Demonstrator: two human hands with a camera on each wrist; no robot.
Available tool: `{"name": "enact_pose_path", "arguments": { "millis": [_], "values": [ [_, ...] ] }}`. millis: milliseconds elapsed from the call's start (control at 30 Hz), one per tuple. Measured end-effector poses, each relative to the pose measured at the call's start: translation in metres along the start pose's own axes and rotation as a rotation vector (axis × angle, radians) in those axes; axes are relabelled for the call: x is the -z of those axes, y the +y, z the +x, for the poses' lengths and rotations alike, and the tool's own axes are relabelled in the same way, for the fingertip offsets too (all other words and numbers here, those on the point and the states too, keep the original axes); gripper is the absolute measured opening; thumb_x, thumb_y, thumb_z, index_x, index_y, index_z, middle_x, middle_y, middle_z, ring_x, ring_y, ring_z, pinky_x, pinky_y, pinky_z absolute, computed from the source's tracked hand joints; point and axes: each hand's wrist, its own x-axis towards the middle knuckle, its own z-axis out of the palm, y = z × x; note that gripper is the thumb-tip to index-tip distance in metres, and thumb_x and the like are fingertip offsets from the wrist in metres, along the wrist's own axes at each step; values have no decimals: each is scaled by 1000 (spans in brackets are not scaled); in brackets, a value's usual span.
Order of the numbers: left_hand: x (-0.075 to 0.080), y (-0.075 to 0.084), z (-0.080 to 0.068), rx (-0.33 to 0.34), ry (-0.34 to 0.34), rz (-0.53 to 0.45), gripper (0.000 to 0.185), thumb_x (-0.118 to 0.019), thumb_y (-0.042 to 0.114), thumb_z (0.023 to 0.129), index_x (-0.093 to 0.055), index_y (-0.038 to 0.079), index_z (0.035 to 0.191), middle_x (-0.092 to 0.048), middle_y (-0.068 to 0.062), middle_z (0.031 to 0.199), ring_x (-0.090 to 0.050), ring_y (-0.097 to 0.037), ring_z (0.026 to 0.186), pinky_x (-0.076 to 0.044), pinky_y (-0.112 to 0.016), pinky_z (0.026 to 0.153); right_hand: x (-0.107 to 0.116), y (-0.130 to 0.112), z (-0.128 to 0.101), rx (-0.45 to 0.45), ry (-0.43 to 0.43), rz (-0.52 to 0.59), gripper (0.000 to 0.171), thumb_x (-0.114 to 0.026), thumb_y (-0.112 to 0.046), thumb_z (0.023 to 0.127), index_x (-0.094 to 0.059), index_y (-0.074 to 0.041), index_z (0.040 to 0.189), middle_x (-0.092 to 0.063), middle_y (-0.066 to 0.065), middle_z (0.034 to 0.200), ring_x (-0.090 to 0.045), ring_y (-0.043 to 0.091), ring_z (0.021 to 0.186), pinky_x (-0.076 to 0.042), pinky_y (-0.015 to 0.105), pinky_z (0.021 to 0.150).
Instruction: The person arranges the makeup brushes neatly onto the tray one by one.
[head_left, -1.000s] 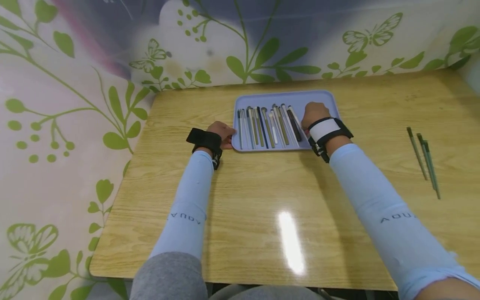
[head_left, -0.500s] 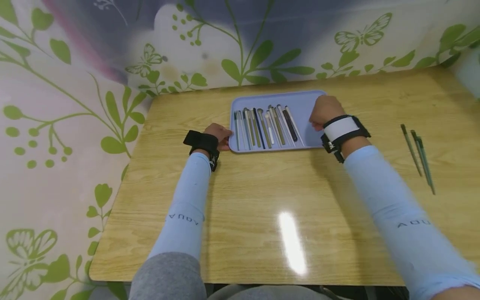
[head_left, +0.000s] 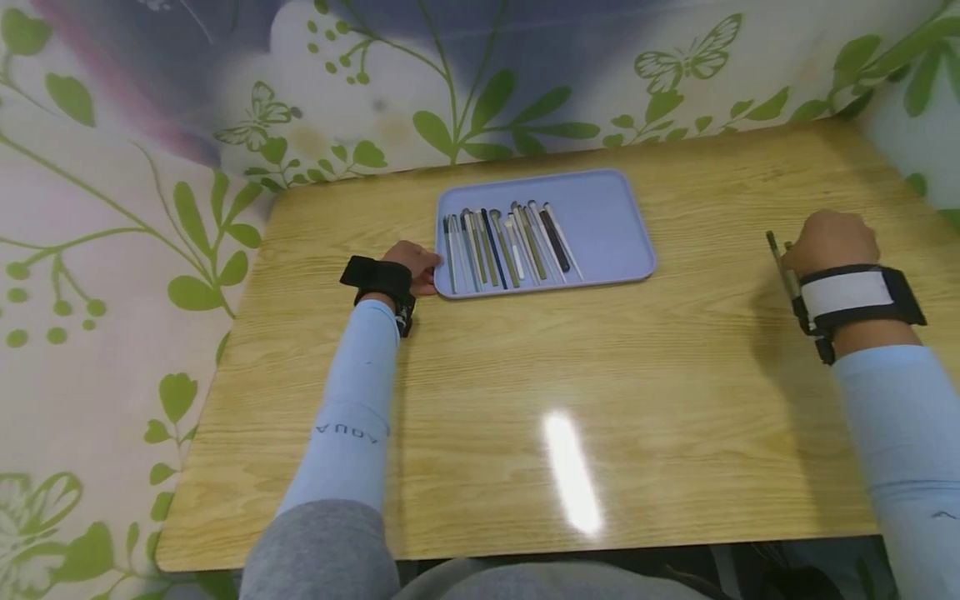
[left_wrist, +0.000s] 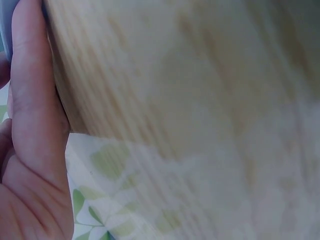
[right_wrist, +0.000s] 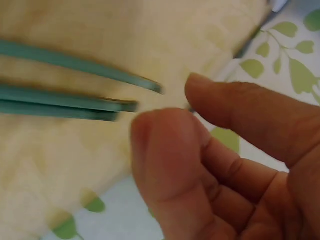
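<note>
A lilac tray (head_left: pixel 626 242) sits at the table's far middle, with several thin sticks and spoons (head_left: pixel 506 242) laid side by side in its left half. My left hand (head_left: pixel 411 265) rests against the tray's left edge; in the left wrist view a straight finger (left_wrist: pixel 35 100) lies on the wood beside the tray's corner (left_wrist: pixel 5 30). My right hand (head_left: pixel 828 240) hovers at the right, over three green sticks (right_wrist: pixel 65 102) on the table. Its thumb and forefinger (right_wrist: pixel 235 110) stand apart and hold nothing. In the head view only a tip of the green sticks (head_left: pixel 775 248) shows beside the hand.
The wooden table (head_left: pixel 600 375) stands against a wall with a green leaf and butterfly pattern (head_left: pixel 487 100) at the back and left. The tray's right half is bare. A glare spot lies near the front edge.
My right hand has left the tray and swung right across the table to the green sticks. My left hand has stayed at the tray's left edge. The view has shifted right.
</note>
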Motion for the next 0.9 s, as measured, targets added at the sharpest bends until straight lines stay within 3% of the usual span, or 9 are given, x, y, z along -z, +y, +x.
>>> {"name": "enact_pose_path", "arguments": {
  "millis": [133,333,567,900],
  "values": [
    [1,0,-5,-2,19,5,21,-53,24,83,-56,4,90,-52,0,59,-53,-9,47,-52,-26,50,-13,1,-2,-8,-11,30,24,-57,-16,70,-54,6,62,-52,23,63,-49,36,57,-41,38,40],
    [-5,0,-12,16,-4,-18,19,-53,21,83,-54,4,90,-52,-1,59,-52,-10,48,-51,-25,49,-24,1,-1,-60,-37,-13,26,-49,-13,72,-54,13,71,-51,30,68,-51,40,60,-42,40,40],
    [-4,0,-9,-8,8,-18,17,-54,21,82,-54,5,87,-51,-1,57,-51,-10,46,-52,-26,49,-27,3,0,-117,-10,-14,21,-45,-8,75,-54,10,71,-50,27,67,-50,36,60,-40,36,38],
    [-2,6,-15,6,18,-8,19,-53,22,83,-55,4,87,-51,-1,57,-51,-10,47,-52,-26,49,-28,-9,5,-179,-69,-48,31,-42,-13,78,-52,16,86,-51,33,83,-53,38,69,-43,36,43]
  ]
}}
